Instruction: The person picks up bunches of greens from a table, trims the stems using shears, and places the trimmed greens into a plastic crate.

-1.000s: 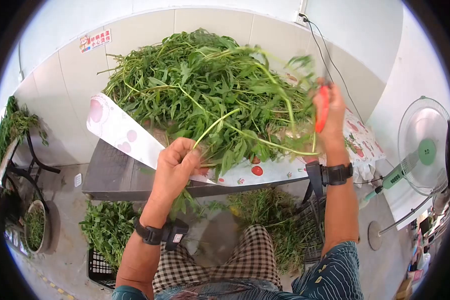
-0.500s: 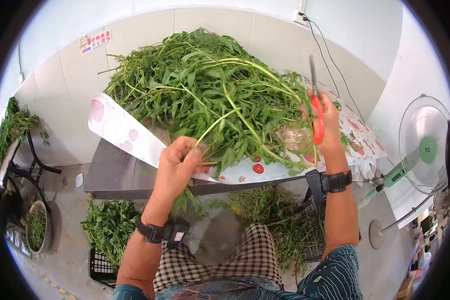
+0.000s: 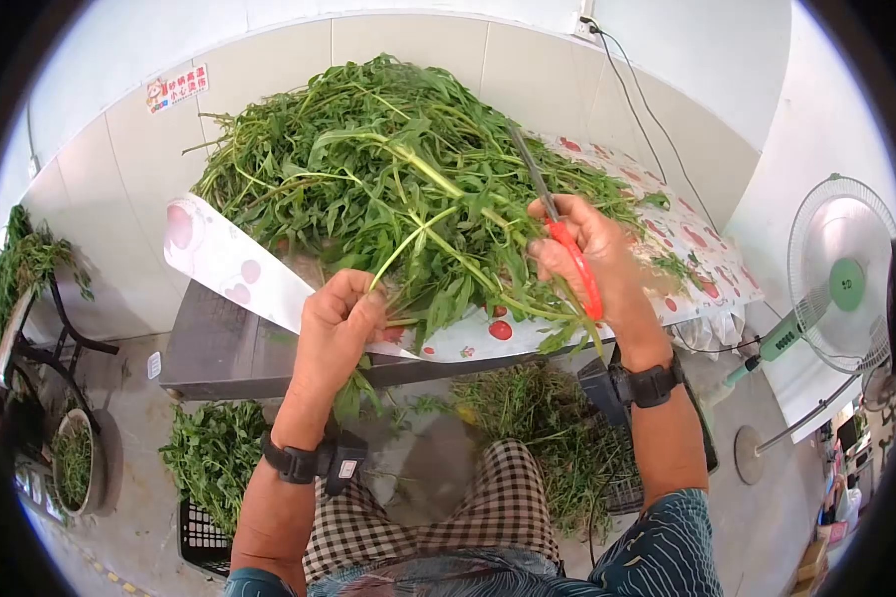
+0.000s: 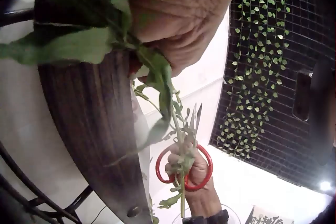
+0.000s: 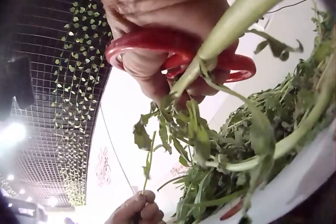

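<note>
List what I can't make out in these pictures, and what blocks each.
- Head view: the table's far edge, hidden by the heaped greens.
- Head view: goods at far right, too small.
- Left wrist view: the sign's lower part, cut by the bottom edge.
- Left wrist view: the left hand's top, cut off.

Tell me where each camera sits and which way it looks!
Head: on the head, facing forward, down at the leafy pile; shows left hand, right hand, trousers.
Left wrist: sits there, looking past the left hand toward the right.
Right wrist: sits there, looking past the right hand toward the left.
Both wrist views share both hands, the red scissors and the ceiling grid.
</note>
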`<state>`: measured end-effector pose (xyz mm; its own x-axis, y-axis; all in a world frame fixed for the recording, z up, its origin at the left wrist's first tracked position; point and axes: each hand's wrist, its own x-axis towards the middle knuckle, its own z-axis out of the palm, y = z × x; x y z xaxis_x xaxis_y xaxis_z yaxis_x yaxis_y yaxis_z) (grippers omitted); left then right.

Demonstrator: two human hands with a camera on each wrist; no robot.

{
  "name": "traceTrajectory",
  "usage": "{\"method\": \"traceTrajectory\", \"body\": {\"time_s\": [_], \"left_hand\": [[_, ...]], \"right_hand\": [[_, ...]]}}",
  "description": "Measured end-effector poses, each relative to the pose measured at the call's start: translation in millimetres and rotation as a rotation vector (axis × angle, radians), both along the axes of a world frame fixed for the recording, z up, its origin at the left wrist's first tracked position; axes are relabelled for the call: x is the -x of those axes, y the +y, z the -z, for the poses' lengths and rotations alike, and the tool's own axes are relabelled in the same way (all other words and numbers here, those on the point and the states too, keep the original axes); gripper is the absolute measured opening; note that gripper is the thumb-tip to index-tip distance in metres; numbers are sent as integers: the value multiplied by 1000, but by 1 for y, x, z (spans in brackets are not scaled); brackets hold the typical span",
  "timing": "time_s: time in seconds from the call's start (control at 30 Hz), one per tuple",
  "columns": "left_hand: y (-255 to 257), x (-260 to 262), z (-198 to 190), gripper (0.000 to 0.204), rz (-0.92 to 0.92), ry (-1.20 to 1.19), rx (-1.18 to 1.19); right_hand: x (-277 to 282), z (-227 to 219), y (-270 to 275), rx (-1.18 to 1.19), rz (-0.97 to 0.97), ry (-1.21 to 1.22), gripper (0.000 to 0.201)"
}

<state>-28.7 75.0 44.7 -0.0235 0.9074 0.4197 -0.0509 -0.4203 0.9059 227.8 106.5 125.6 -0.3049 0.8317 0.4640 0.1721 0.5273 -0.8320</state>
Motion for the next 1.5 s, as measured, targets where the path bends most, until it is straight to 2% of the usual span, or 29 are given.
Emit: {"method": "traceTrajectory", "body": {"time_s": [0.2, 0.3, 0.4, 0.43, 0.53, 0.67, 0.73, 0.93, 1.03, 1.07, 1.13, 1.23, 1.37, 1.5], "left_hand": [[2, 1, 2, 11, 7, 0, -6], [1, 0, 1, 11, 18, -6, -19], [1, 1, 1, 11, 15, 7, -29], [1, 0, 1, 11, 21, -5, -25], [1, -1, 0, 12, 17, -6, -24], [0, 2, -3, 12, -16, 104, 1], [0, 2, -2, 12, 6, 64, -9], [-1, 1, -2, 12, 13, 31, -8], [0, 0, -2, 11, 12, 25, -13], [0, 0, -1, 11, 11, 12, -8], [-1, -1, -2, 11, 6, 9, -10], [-1, -1, -2, 11, -2, 11, 2], [0, -1, -1, 11, -1, 8, 8], [-2, 1, -4, 10, 12, 26, 25]], "right_hand": [[3, 6, -1, 109, -37, -82, 36], [0, 16, 9, 0, 41, 12, 34], [-12, 18, 20, -98, 288, 86, 32], [-15, 21, 22, 21, 212, 290, 30], [-27, 24, 22, 9, 154, 342, 29], [-30, 29, 16, 29, 217, 228, 27], [-26, 32, 12, 58, 248, 170, 27], [-35, 22, 11, 29, 298, 224, 32], [-35, 13, 3, 212, 4, 618, 45], [-35, 9, -5, 192, 26, 614, 51], [-36, 9, -26, 156, 65, 603, 61], [-64, 18, -38, 108, -218, 441, 73], [-69, 33, -70, 294, -433, 327, 89], [-53, 61, -82, 422, -340, 150, 94]]}}
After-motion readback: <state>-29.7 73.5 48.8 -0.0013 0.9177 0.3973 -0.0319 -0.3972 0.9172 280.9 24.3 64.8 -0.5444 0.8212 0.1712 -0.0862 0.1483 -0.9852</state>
